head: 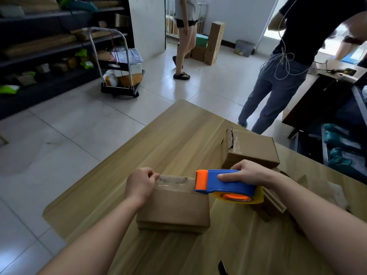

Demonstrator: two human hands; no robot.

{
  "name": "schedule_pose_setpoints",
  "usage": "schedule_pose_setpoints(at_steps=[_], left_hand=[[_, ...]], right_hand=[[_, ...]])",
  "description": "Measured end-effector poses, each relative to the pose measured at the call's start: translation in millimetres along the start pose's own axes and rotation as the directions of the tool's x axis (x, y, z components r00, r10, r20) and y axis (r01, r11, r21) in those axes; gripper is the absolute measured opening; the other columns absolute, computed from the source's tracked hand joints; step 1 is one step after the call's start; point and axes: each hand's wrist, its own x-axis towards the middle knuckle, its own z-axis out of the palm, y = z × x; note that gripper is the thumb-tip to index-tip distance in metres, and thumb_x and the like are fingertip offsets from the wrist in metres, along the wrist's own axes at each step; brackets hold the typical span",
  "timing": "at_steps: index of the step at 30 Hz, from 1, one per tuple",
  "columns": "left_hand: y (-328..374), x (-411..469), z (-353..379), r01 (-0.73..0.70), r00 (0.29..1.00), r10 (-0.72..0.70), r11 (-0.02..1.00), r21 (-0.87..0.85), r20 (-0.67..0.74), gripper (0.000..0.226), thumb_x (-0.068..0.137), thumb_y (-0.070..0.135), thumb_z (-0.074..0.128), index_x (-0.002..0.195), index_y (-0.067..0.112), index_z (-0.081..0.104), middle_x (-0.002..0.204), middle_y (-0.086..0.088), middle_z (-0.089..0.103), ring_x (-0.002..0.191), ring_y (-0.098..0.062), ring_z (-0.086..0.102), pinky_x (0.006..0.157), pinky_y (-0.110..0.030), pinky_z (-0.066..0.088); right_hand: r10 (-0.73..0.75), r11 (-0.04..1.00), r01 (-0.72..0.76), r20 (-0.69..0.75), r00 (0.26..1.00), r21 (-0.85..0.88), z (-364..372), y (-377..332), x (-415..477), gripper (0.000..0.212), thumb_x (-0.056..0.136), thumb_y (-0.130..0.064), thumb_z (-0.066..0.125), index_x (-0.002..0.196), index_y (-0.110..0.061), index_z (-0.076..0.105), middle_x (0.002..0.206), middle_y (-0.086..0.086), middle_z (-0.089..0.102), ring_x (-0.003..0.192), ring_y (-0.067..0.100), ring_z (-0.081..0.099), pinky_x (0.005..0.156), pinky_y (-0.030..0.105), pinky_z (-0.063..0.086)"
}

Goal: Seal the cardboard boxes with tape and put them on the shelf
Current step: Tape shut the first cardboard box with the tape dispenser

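A flat cardboard box (174, 207) lies on the wooden table (178, 135) in front of me. My left hand (140, 185) pinches the free end of clear tape (172, 179) at the box's far left corner. My right hand (248, 173) grips a blue and orange tape dispenser (224, 185) at the box's far right corner, with the tape stretched between the two hands along the far edge. A second cardboard box (252, 149) stands behind the dispenser. Dark shelves (49, 46) with parcels run along the left wall.
A loaded hand trolley (119, 76) stands on the tiled floor by the shelves. Two people stand beyond the table: one in sandals (184, 36), one in jeans (278, 76) close to the table's far right. A dark desk (317, 92) and flat cardboard pieces (278, 199) are on the right.
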Motion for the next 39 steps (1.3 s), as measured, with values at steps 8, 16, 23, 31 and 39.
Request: schedule_pose_setpoints(at_steps=[8,16,23,31,39], left_hand=[[2.6,9.3,6.5,-0.026,1.000,0.028,0.976,0.217,-0.004,0.020,0.094,0.027,0.057,0.084,0.014,0.068,0.081,-0.003,0.067,0.077,-0.022,0.062,0.072,-0.036,0.053],[1.8,13.6,10.6,-0.024,1.000,0.022,0.959,0.284,0.012,0.021,0.094,0.030,0.054,0.084,0.016,0.064,0.082,-0.001,0.064,0.076,-0.019,0.058,0.065,-0.032,0.047],[-1.2,15.6,13.5,-0.074,0.997,0.072,0.942,0.327,0.020,0.020,0.096,0.030,0.051,0.085,0.016,0.060,0.085,0.000,0.061,0.078,-0.019,0.056,0.063,-0.031,0.039],[-0.7,16.5,14.7,-0.165,0.986,0.155,0.861,0.480,0.062,0.017,0.097,0.034,0.045,0.088,0.021,0.051,0.094,0.001,0.060,0.082,-0.017,0.052,0.068,-0.031,0.045],[-2.4,23.6,7.0,-0.021,1.000,0.007,0.834,0.552,0.027,0.035,0.091,0.054,0.051,0.094,0.020,0.049,0.090,0.004,0.057,0.085,-0.016,0.056,0.071,-0.033,0.055]], right_hand=[[0.006,0.999,-0.007,-0.011,1.000,-0.046,4.3,-1.8,16.6,0.060,0.073,-0.067,0.069,0.104,-0.015,0.072,0.095,0.001,0.071,0.087,0.015,0.068,0.080,0.029,0.055],[0.025,0.999,-0.025,-0.006,1.000,-0.044,8.5,-0.1,23.3,0.060,0.072,-0.067,0.070,0.103,-0.016,0.071,0.093,0.000,0.071,0.086,0.014,0.068,0.078,0.027,0.056],[0.042,0.997,-0.042,-0.015,0.999,-0.062,9.5,-0.5,26.2,0.062,0.073,-0.068,0.069,0.103,-0.015,0.071,0.094,0.000,0.071,0.087,0.014,0.068,0.082,0.030,0.056],[0.045,0.998,-0.045,-0.004,0.999,-0.046,8.4,-1.5,25.8,0.059,0.075,-0.066,0.069,0.101,-0.014,0.070,0.092,0.000,0.070,0.085,0.014,0.067,0.070,0.024,0.053],[0.060,0.996,-0.061,-0.006,0.998,-0.059,8.7,-2.3,26.5,0.063,0.074,-0.068,0.067,0.105,-0.013,0.070,0.096,0.002,0.070,0.088,0.016,0.068,0.075,0.026,0.053]])
